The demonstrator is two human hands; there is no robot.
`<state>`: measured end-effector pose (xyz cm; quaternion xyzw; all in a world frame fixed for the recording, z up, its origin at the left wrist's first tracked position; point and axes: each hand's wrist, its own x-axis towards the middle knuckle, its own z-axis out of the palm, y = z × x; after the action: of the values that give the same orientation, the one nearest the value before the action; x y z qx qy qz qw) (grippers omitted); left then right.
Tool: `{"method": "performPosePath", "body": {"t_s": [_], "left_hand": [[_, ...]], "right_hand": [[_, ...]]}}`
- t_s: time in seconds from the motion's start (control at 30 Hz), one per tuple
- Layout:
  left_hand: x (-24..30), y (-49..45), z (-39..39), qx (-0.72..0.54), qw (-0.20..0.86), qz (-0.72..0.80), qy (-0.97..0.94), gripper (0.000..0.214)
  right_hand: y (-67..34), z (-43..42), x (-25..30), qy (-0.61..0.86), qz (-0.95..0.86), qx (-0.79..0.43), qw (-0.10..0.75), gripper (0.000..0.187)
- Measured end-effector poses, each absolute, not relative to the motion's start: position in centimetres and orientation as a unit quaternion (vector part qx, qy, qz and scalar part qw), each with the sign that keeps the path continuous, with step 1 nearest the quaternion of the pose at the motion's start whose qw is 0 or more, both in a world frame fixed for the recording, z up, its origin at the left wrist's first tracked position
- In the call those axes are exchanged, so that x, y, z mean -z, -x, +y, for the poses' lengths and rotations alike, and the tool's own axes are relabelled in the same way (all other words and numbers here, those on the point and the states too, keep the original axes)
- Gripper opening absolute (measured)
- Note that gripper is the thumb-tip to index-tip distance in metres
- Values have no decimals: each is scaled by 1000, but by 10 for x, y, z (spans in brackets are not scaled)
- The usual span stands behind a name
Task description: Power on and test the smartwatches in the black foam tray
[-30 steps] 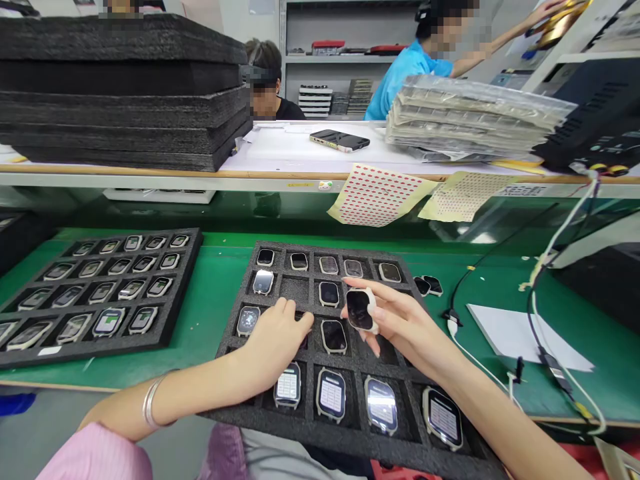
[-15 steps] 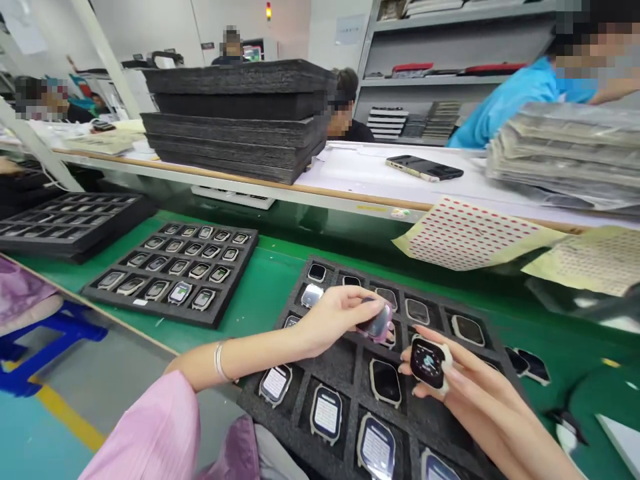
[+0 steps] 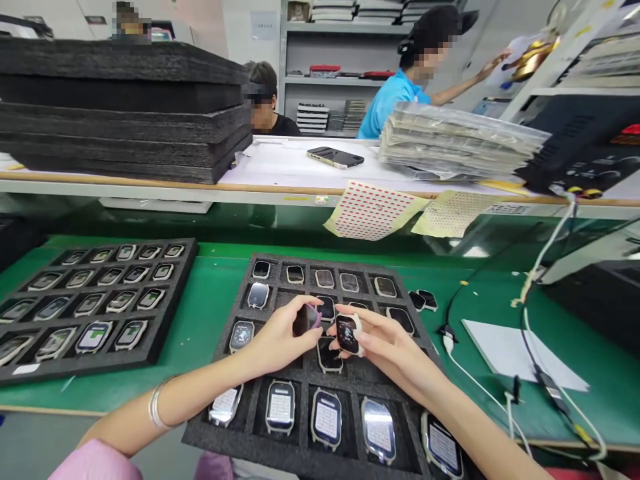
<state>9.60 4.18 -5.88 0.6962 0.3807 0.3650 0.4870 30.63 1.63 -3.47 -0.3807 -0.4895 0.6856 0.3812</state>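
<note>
The two hands are close to each other but not joined, both above a black foam tray (image 3: 240, 445) that juts past the near edge of the green worktop (image 3: 215, 287). The right hand (image 3: 395, 347) pinches a pale-cased watch (image 3: 348, 333) by its sides, its lit dark screen facing up toward the wearer. The left hand (image 3: 280, 337), just beside it, grips a dark piece with a purple edge (image 3: 306, 320), partly hidden by the fingers. In the tray's near row, five watches (image 3: 327, 419) show white pages on their screens; several farther back are dark. Beside the tray's right edge, toward its far corner, lie two loose dark-faced pieces (image 3: 427, 300). A second tray (image 3: 173, 297) of watches sits to the left, near the worktop's front edge, and a white sheet (image 3: 520, 353) lies to the right, among cables (image 3: 470, 373).
</note>
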Motion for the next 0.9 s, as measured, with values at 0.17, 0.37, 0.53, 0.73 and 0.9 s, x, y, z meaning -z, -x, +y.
{"method": "performPosePath", "body": {"t_s": [0.17,0.37,0.53,0.73,0.9], "left_hand": [[60,-97,38,-353,475,378,-712,43],[58,-95,37,-361,437,376,-733,41],[55,-92,34,-339,432,378,-745,39],[55,-92,33,-346,440,366,-744,40],[57,-92,32,-347,441,373,-739,38]], "right_hand": [[-303,14,36,380,-485,-686,386,46],[-304,12,33,383,-491,-676,393,44],[-306,13,32,405,-509,-659,379,44],[-309,14,33,401,-518,-659,370,43],[-308,13,33,384,-513,-672,371,42]]}}
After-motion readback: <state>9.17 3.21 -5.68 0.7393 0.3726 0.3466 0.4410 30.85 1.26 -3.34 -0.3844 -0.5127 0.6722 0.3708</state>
